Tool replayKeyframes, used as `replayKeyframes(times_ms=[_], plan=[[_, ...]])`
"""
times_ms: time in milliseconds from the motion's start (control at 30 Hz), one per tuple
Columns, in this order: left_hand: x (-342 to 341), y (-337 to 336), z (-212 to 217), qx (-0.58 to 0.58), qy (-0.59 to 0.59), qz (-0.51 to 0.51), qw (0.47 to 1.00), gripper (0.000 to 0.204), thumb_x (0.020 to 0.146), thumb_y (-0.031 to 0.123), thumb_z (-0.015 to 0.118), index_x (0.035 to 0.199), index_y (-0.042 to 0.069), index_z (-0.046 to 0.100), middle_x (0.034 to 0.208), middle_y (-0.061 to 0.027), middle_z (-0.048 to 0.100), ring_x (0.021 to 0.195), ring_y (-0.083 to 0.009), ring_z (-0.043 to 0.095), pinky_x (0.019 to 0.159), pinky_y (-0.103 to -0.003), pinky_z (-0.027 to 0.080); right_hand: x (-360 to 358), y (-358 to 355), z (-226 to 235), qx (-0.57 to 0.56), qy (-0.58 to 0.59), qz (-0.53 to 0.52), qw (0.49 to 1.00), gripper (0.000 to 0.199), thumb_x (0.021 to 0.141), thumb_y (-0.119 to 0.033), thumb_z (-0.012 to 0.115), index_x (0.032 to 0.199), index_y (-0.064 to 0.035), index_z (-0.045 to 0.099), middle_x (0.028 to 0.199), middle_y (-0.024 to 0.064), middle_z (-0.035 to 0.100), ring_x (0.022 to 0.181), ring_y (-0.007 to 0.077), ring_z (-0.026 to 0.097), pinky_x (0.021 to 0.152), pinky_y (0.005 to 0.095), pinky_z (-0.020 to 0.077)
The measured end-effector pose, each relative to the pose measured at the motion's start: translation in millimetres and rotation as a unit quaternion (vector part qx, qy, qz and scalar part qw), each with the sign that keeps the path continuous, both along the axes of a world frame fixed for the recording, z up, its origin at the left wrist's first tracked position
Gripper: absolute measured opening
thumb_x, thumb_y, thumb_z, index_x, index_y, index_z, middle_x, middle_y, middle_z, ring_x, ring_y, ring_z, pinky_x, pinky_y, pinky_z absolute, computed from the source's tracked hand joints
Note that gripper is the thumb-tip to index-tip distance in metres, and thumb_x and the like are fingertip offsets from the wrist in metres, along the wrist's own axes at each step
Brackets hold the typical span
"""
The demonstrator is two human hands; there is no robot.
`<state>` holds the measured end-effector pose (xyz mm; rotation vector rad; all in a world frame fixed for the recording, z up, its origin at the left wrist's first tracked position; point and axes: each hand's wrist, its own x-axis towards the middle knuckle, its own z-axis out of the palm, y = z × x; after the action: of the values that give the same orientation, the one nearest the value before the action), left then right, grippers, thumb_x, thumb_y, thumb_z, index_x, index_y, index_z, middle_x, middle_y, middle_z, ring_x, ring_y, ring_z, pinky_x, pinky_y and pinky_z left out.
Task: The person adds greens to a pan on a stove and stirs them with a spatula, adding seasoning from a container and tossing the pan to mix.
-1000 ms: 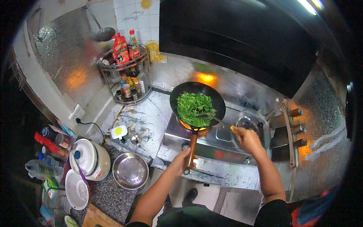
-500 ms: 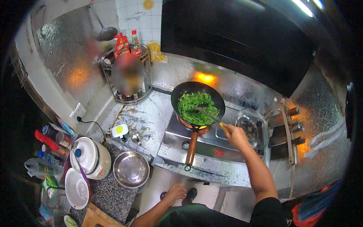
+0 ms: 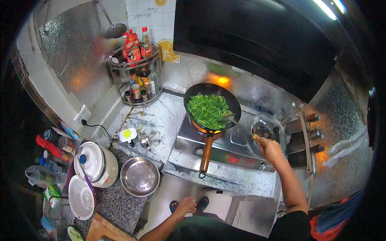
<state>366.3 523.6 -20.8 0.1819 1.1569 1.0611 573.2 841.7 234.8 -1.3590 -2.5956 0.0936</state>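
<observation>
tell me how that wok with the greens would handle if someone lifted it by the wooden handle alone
The wok would probably feel front-heavy: its broad dark bowl sits far out from the long, thin wooden handle, so it may dip forward. The greens are a loose heap and look likely to slide if it tilts. It is probably hot, since flame glows under it.

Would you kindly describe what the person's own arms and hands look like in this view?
Both forearms come in from the lower edge and are bare. The left hand and right hand wear no gloves, and no rings, watch or bracelet can be made out at this size. A dark short sleeve covers the right upper arm; the left arm shows no sleeve.
</observation>
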Motion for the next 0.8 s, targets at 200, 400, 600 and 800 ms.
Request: replayKeyframes(times_ms=[200,400,600,800], plan=[[-4.0,-6.7,-14.4,-0.032,0.017,0.002,0.999,0.049,0.087,0.029,0.059,0.123,0.003,0.039,0.098,-0.0132,0.059,0.073,-0.0179,0.061,0.062,-0.027,0.051,-39.1,34.2,-28.1,0.074,-0.08,0.0,0.994,0.027,0.081,-0.016,0.052,0.107,-0.0186,0.06,0.074,0.016,0.063,0.067,0.0346,0.063,0.059,0.0465,0.0496],[-10.8,-8.2,-1.3,-0.033,0.026,0.037,0.998,0.046,0.086,0.029,0.06,0.12,0.004,0.042,0.091,-0.0092,0.057,0.07,-0.0157,0.059,0.061,-0.028,0.051,-31.6,38.8,-5.5,0.095,-0.083,0.005,0.992,0.031,0.081,-0.017,0.051,0.111,-0.0222,0.06,0.076,0.0168,0.063,0.068,0.0332,0.063,0.061,0.0466,0.0491],[-8.2,-14.0,-17.7,-0.03,0.02,0.033,0.999,0.043,0.086,0.029,0.06,0.116,0.003,0.044,0.09,-0.0097,0.057,0.07,-0.0167,0.059,0.061,-0.028,0.051,-91.5,71.2,-53.3,0.068,-0.064,-0.006,0.996,0.032,0.085,-0.018,0.046,0.115,-0.0226,0.057,0.077,0.0176,0.064,0.071,0.0339,0.063,0.063,0.0477,0.049],[-14.0,-23.3,-16.7,-0.027,0.047,0.068,0.996,0.04,0.087,0.03,0.058,0.113,0.002,0.046,0.087,-0.0087,0.057,0.069,-0.0163,0.059,0.059,-0.027,0.05,-40.7,25.7,-31.4,0.11,-0.043,-0.007,0.993,0.037,0.081,-0.014,0.051,0.117,-0.0245,0.055,0.079,0.0184,0.062,0.072,0.0352,0.062,0.062,0.0469,0.0481]])
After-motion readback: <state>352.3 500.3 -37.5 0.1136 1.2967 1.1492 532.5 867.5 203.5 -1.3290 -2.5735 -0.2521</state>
